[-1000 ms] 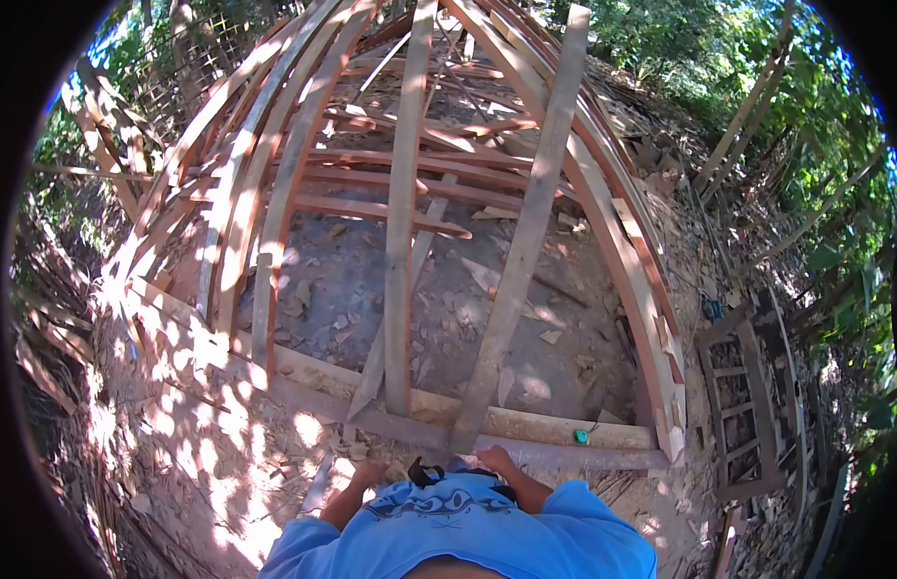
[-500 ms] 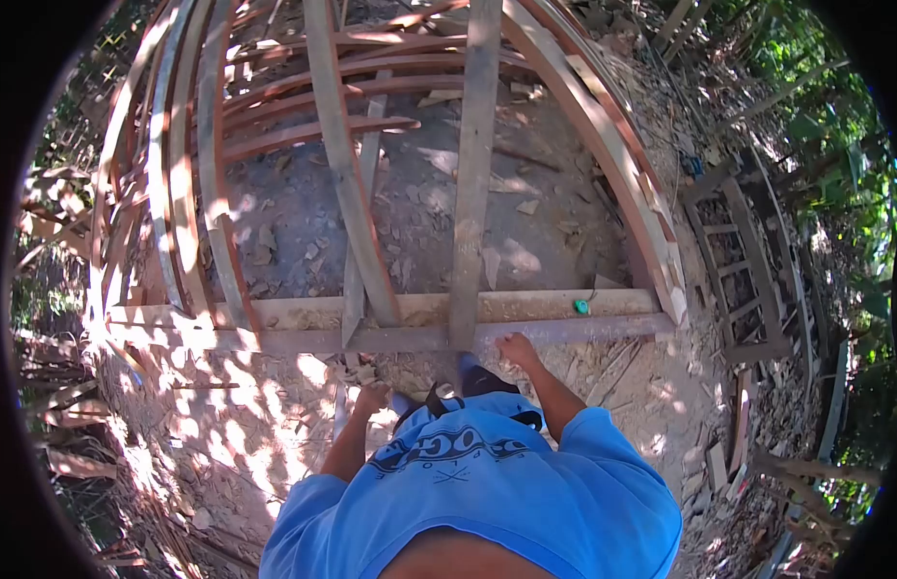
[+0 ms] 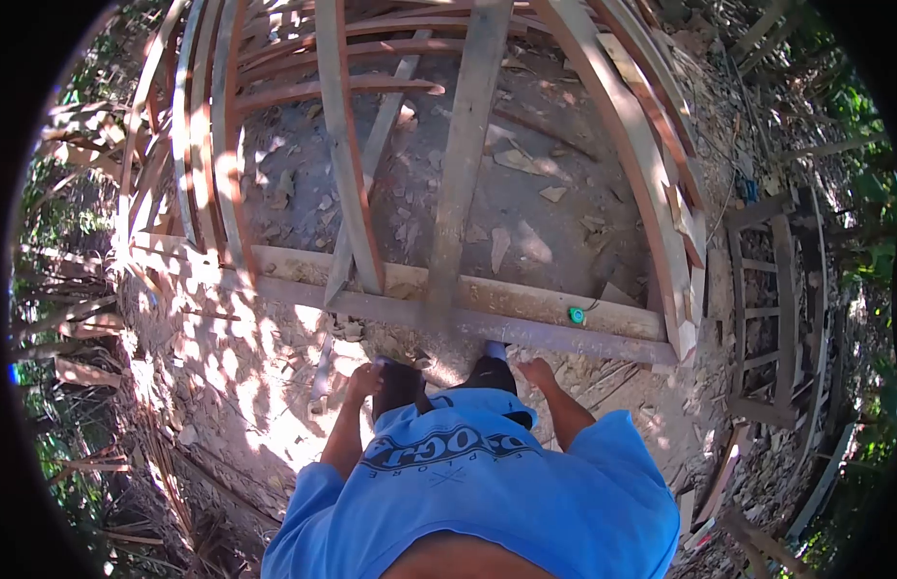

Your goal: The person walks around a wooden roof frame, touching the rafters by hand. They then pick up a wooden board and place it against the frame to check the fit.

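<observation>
My left hand (image 3: 367,378) hangs low beside my left thigh, its fingers too small and shaded to make out. My right hand (image 3: 536,372) is held on the near side of the wooden beam (image 3: 525,334), a short way off it, fingers loosely curled and nothing showing in them. That long beam runs across in front of me as the near edge of a timber frame. A pale plank (image 3: 511,297) lies along its far side, and a small rounded green object (image 3: 576,315) sits there toward the right end.
Upright timbers (image 3: 465,145) rise from the beam, with curved reddish strips (image 3: 357,85) behind them. A ladder-like wooden frame (image 3: 784,309) lies at the right. Wood chips and scraps litter the dirt ground (image 3: 246,386). Plants (image 3: 858,241) border the right side.
My right hand has come back from the beam's edge toward my body. My view has shifted and turned slightly, and my feet have moved in a step. The green object stays on the frame.
</observation>
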### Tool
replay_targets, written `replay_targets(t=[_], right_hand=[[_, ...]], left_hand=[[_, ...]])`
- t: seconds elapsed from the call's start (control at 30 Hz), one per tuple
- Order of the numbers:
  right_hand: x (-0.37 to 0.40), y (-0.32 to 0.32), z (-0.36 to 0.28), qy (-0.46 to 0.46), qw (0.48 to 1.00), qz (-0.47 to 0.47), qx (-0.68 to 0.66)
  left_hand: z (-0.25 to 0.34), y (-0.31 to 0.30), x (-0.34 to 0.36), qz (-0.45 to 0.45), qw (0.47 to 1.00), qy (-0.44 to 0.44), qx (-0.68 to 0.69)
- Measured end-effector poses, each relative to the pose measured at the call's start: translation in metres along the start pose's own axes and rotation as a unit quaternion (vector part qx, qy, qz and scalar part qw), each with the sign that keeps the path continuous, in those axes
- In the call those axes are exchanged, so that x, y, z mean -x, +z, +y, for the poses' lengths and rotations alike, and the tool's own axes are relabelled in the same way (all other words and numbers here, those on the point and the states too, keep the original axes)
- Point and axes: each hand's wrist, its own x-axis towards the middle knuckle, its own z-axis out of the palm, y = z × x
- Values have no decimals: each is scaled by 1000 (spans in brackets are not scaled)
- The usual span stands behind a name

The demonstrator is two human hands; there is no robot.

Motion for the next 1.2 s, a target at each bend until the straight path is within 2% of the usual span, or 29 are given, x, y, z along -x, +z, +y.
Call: replay_targets(t=[0.03,0.13,0.17,0.2,0.23,0.27,0.3,0.33,0.37,0.4,0.43,0.47,0.5,0.53,0.57,0.6,0.7,0.73,0.77,0.8,0.83,0.87,0.93,1.03,1.1,1.2], right_hand=[[-23,11,21,51,999,10,-2],[-49,-17,12,11,998,23,59],[-74,-11,22,-14,995,80,59],[-84,-21,12,-21,995,86,45],[-96,-32,-3,-29,995,94,32],[-105,-41,-18,-36,994,102,19],[-117,-48,-29,-77,992,97,33],[-128,-50,-36,-116,987,96,48],[-142,-55,-47,-156,981,97,64],[-152,-62,-66,-132,987,76,41],[-153,-67,-86,-107,993,51,19],[-154,-71,-109,-48,991,24,-122],[-154,-80,-132,9,966,-10,-260],[-159,-98,-156,-16,979,22,-204],[-160,-110,-180,-35,987,46,-148],[-158,-119,-203,-51,992,66,-92],[-176,-152,-252,-76,988,95,-89],[-171,-170,-276,-102,984,121,-80],[-187,-184,-280,-179,967,181,35],[-223,-196,-270,-249,928,237,146],[-243,-202,-262,-311,870,287,252],[-238,-212,-267,-249,916,288,129],[-220,-250,-293,-121,946,273,-127],[-199,-292,-322,-66,884,209,-413],[-189,-323,-349,-89,881,203,-418],[-191,-378,-384,-117,875,190,-428]], left_hand=[[17,12,12,-14,1000,-4,-17],[36,30,39,-3,1000,-7,-16],[15,27,27,-9,991,117,-62],[8,21,19,-24,993,105,-50],[11,21,18,6,1000,11,11],[13,17,17,13,999,-37,12],[-26,8,-15,-18,986,105,-128],[-41,1,-30,-15,981,122,-147],[-40,-5,-27,4,920,236,-314],[-24,-6,-23,-5,929,130,-346],[-57,-10,-56,16,938,143,-316],[-54,-14,-59,8,959,120,-258],[-44,-15,-55,6,995,39,-91],[-36,-16,-51,16,996,-43,81],[-33,-19,-49,23,987,-68,144],[-33,-23,-43,25,982,-77,169],[-24,-59,-28,-20,992,-54,108],[-25,-73,-22,4,975,-97,200],[-22,-90,-22,32,971,-90,220],[-17,-112,-23,28,956,-101,273],[-33,-120,-46,92,948,39,303],[-5,-142,-38,111,956,-79,260],[23,-172,-56,125,963,-46,233],[90,-191,-88,117,968,11,223],[145,-184,-117,104,975,50,191],[247,-136,-147,70,979,120,149]])
